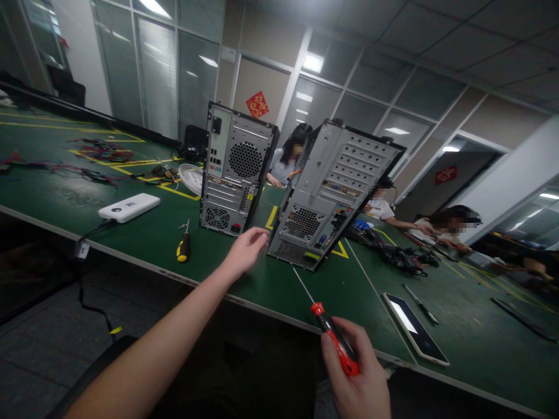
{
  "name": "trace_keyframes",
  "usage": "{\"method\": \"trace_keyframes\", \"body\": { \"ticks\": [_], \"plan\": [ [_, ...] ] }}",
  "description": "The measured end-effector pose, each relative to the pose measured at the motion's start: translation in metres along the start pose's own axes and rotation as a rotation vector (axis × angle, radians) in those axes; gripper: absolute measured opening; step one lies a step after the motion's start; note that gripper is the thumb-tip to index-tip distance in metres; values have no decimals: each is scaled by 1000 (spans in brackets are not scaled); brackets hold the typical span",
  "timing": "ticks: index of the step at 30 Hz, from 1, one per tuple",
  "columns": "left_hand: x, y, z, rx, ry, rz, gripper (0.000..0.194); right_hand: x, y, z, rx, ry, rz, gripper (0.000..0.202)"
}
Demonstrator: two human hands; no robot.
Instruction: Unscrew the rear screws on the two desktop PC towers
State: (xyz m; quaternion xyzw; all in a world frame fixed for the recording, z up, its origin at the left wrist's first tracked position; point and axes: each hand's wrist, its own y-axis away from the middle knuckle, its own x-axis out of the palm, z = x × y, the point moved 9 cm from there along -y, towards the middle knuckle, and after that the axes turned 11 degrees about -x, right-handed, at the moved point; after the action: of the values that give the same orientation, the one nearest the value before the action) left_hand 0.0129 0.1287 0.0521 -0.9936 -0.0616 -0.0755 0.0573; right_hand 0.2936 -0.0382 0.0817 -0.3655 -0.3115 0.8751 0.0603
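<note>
My right hand point(356, 372) is wrapped round the red and black handle of a screwdriver point(334, 340). Its thin shaft points up and away, the tip by the bottom edge of a grey computer tower point(329, 186). That tower leans to the right, its back with vents and ports facing me. At its lower left edge is my left hand point(248, 251), fingers stretched out; whether they touch the case I cannot tell. A second computer tower point(236, 169) stands left of it, back towards me, with a round fan grille and a red power switch.
A yellow and black screwdriver point(183, 247) and a white power bank point(129, 208) with a cable lie left on the green table point(174, 285). A phone point(414, 329), a pen point(420, 304) and black cables point(397, 253) lie right. Several people sit across the table.
</note>
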Motion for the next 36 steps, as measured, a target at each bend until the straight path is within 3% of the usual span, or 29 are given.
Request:
{"method": "trace_keyframes", "body": {
  "ticks": [3, 6, 8, 11, 21, 36],
  "plan": [
    [-2, -46, 4, -104, -75, -53, 27, 16, -2, 0, 6, 44, -4, 31],
    [13, -84, 18, -214, -111, -23, 31, 33, -5, 5, -24, 106, -11, 29],
    [22, -102, 26, -229, -135, -34, 32, 45, -8, 9, -50, 147, -8, 29],
    [40, -116, 38, -213, -95, 63, 37, 60, -11, 15, -116, 204, -16, 28],
    [37, -113, 48, -33, -256, 90, 45, 95, -9, 19, -204, 330, -22, 35],
    [38, -109, 42, 7, -302, 86, 45, 104, -18, 23, -133, 392, 18, 29]
  ]
}}
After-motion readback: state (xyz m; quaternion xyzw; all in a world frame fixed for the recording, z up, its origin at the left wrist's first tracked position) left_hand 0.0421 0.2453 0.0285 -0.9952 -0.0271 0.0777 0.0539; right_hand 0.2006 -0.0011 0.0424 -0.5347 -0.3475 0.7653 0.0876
